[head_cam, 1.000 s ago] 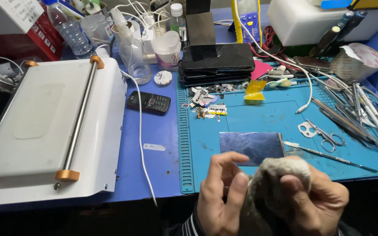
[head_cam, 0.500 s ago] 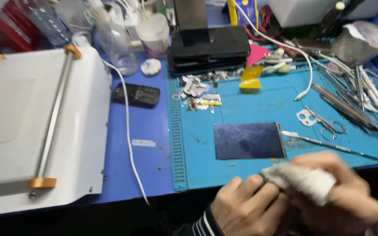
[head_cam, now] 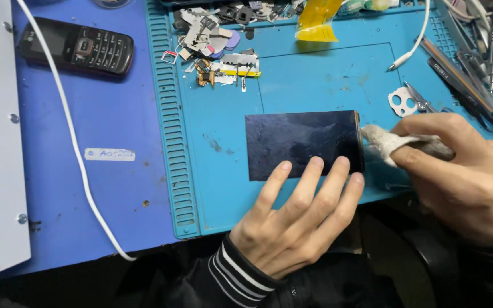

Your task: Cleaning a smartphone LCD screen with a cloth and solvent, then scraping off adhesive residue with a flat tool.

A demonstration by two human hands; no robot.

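Dark glass panel (head_cam: 303, 144) on teal mat (head_cam: 315, 80), left hand (head_cam: 298, 219) fingers spread on near edge, right hand (head_cam: 463, 174) fingers pinching cloth (head_cam: 386, 142) at right edge

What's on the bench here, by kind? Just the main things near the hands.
Dark glass panel: 1
Cloth wad: 1
Black phone: 1
Blue mat: 1
White cable: 1
Hands: 2, left and right
Total: 7
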